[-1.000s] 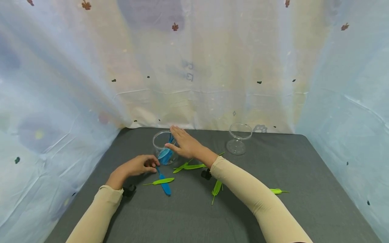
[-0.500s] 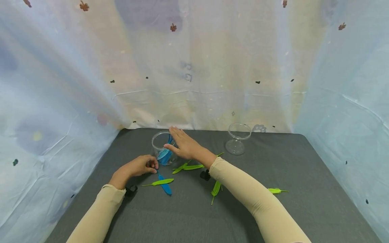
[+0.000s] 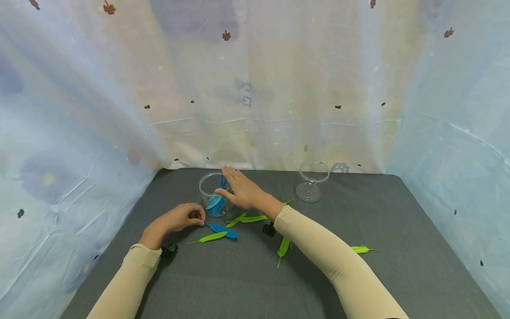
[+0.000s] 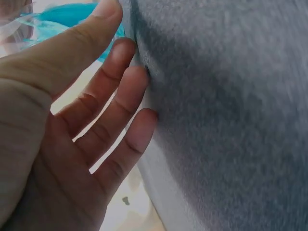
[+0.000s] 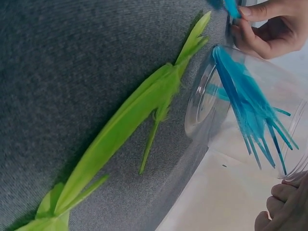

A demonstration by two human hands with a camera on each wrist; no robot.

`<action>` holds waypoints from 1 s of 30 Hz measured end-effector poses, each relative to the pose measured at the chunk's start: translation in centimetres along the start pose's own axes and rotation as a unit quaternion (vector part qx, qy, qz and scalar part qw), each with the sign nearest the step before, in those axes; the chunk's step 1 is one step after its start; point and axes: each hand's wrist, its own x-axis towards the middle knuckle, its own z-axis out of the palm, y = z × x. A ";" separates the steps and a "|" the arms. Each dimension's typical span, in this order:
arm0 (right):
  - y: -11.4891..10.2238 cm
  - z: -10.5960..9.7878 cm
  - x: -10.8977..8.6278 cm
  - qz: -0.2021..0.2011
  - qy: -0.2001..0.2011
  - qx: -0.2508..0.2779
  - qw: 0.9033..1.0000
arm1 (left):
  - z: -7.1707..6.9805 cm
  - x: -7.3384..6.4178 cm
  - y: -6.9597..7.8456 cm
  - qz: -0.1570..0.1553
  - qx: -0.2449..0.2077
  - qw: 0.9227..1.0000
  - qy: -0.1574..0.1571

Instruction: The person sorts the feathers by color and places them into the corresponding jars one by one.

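Thumb and fingertips of my left hand (image 3: 181, 219) pinch the quill of a blue feather (image 3: 224, 231) low over the table, left of a clear jar (image 3: 208, 195). In the right wrist view, the pinch shows at the top right. Several blue feathers (image 5: 245, 98) stand inside the jar, quills up. My right hand (image 3: 244, 189) is at the jar's right side with fingers extended, by its rim; its fingers show at the right wrist view's lower right. A green feather (image 3: 211, 238) lies just in front of the blue one, which is outside the left wrist view.
Several green feathers (image 3: 253, 219) lie right of the jar and under the right forearm; another green feather (image 3: 361, 250) is farther right. A clear stemmed glass bowl (image 3: 309, 192) stands at the back right. Patterned cloth (image 3: 279, 88) hangs behind the grey table (image 3: 247, 283).
Now pinched by my left hand, the blue feather has swung round, its wide end moving right and away from me, off its crossing with the green feather. My right hand stays by the jar.
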 end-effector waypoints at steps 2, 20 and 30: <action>0.0 0.0 0.0 0.001 0.002 0.000 1.000 | -0.2 -0.1 -0.2 0.007 -0.008 1.000 0.004; 0.1 -0.2 -0.1 0.005 -0.003 -0.008 1.000 | -2.6 -2.7 0.1 0.014 -0.010 0.994 0.107; -0.1 -0.1 0.0 0.002 -0.004 -0.002 1.000 | -4.9 -4.9 -0.3 0.006 -0.018 0.988 0.156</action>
